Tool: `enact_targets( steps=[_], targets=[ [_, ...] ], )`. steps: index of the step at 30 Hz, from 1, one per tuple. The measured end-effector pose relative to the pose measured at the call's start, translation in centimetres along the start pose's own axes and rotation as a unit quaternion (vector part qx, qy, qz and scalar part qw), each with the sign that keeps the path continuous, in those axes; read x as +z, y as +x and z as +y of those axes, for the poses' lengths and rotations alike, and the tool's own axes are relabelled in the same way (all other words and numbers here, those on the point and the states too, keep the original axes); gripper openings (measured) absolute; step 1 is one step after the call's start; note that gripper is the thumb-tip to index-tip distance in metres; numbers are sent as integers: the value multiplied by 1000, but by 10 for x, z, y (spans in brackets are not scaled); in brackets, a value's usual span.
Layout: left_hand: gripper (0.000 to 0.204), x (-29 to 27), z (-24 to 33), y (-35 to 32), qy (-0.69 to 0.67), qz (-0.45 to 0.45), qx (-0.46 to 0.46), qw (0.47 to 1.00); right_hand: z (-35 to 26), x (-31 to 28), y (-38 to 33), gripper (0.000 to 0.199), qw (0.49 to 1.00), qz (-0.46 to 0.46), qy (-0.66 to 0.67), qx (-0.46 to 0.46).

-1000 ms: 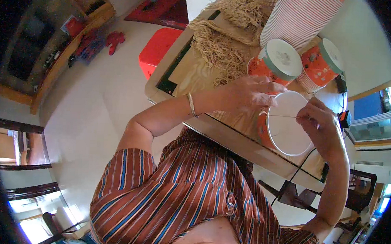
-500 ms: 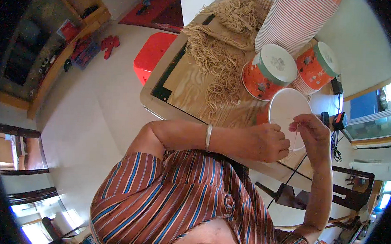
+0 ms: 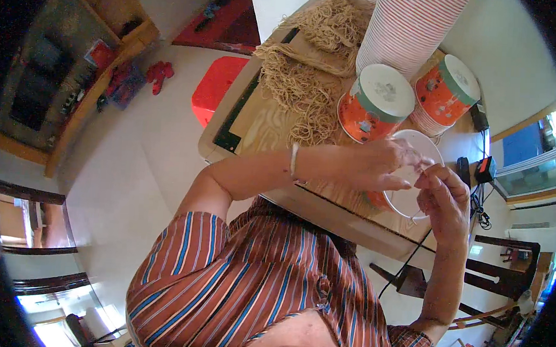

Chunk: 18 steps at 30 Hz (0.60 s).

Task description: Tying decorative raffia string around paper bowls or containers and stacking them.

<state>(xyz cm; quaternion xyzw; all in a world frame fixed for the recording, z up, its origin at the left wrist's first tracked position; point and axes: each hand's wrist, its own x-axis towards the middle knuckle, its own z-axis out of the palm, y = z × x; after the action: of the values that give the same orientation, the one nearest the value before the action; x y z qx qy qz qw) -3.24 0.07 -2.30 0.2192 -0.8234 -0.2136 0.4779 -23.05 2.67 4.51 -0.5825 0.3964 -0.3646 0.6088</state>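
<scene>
Counter (image 3: pixel 274 120): pile of strings (image 3: pixel 300 81) at left, stack of cups (image 3: pixel 408 24) behind, two lidded tubs (image 3: pixel 374 103) (image 3: pixel 449 88) right of the strings, open cup (image 3: pixel 411 179) in front.

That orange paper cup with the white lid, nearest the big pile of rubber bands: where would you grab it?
Grip the orange paper cup around its side wall just below the white lid, coming from the open side toward the rubber bands. It appears to stand upright and capped, so the round wall probably offers the firmest hold; the cup stack crowds its far side.
</scene>
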Motion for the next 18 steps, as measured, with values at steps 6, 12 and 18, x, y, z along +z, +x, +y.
enact_targets(
  steps=[6, 12, 18],
  targets=[
    [21, -9, -45, 6, 116, -103, 65, 986, -4, -17, -13, 17, 998, 1, -56, -13],
    [10, -40, -44, -1, 249, -198, 139, 938, -5, -38, -20, 13, 982, 55, -180, -15],
    [9, -18, -6, -24, 254, -156, 173, 939, 10, -65, -3, 3, 964, 62, -254, -52]
  ],
)
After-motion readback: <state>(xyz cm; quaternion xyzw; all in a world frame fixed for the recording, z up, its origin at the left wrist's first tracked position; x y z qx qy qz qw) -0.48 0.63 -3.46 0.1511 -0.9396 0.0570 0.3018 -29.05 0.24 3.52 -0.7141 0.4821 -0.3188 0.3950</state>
